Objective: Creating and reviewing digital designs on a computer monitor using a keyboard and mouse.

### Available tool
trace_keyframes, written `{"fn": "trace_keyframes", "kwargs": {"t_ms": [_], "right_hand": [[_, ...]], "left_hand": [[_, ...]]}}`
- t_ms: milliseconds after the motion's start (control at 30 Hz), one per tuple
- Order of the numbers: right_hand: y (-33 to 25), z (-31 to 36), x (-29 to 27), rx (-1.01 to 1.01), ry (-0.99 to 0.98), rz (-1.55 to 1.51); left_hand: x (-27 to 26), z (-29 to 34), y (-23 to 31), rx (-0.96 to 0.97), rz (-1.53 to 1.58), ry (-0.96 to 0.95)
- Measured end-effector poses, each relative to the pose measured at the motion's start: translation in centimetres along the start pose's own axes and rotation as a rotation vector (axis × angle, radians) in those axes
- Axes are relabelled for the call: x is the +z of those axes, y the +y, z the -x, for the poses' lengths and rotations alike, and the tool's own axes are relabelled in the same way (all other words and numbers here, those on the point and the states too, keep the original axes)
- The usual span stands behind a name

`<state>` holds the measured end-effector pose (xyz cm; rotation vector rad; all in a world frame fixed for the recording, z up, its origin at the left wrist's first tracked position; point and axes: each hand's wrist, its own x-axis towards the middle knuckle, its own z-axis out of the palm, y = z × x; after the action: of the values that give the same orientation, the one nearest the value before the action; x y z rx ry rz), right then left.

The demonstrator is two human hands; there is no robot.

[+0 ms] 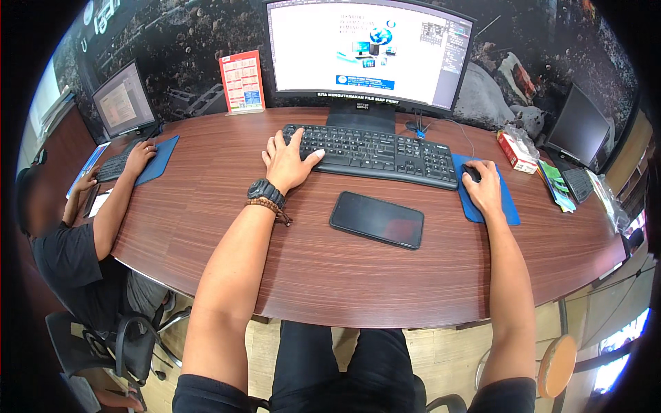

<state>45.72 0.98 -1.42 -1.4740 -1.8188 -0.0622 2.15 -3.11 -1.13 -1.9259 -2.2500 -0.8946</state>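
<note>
My left hand (288, 162) rests with spread fingers on the left end of a black keyboard (379, 153); a dark watch (266, 191) and a beaded bracelet circle that wrist. My right hand (486, 189) is wrapped over a black computer mouse (471, 173) on a blue mouse pad (509, 205). Between my forearms a dark smartphone (377, 219) lies flat, its screen black. Behind the keyboard stands a curved monitor (303, 48), lit with a page layout that shows a globe and computer devices.
A red and white desk calendar (242, 81) stands left of the monitor. At left, another person (76, 241) sits at a second monitor (124, 103) and keyboard. A red and white box (516, 151), leaflets (556, 186) and a dark monitor (580, 127) are at right. An orange stool (557, 366) stands below.
</note>
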Motion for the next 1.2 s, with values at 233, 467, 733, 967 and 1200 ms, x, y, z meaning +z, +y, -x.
{"fn": "trace_keyframes", "kwargs": {"t_ms": [233,467,733,967,1200], "right_hand": [[-0.1,0.0,-0.1,0.054,-0.010,0.027],[-0.1,0.1,-0.2,0.052,-0.012,0.022],[-0.3,0.2,-0.5,0.074,-0.041,0.027],[-1.1,0.4,-0.8,0.041,-0.018,0.079],[-6.1,0.9,0.6,-0.467,-0.077,0.010]], "left_hand": [[0.1,0.0,-0.1,0.010,-0.023,-0.002],[0.1,0.1,-0.2,0.005,-0.034,-0.022],[0.0,0.0,-0.3,0.001,-0.039,-0.036],[0.3,-0.1,-0.2,-0.005,-0.039,-0.042],[0.3,-0.1,-0.5,0.007,-0.004,-0.038]]}}
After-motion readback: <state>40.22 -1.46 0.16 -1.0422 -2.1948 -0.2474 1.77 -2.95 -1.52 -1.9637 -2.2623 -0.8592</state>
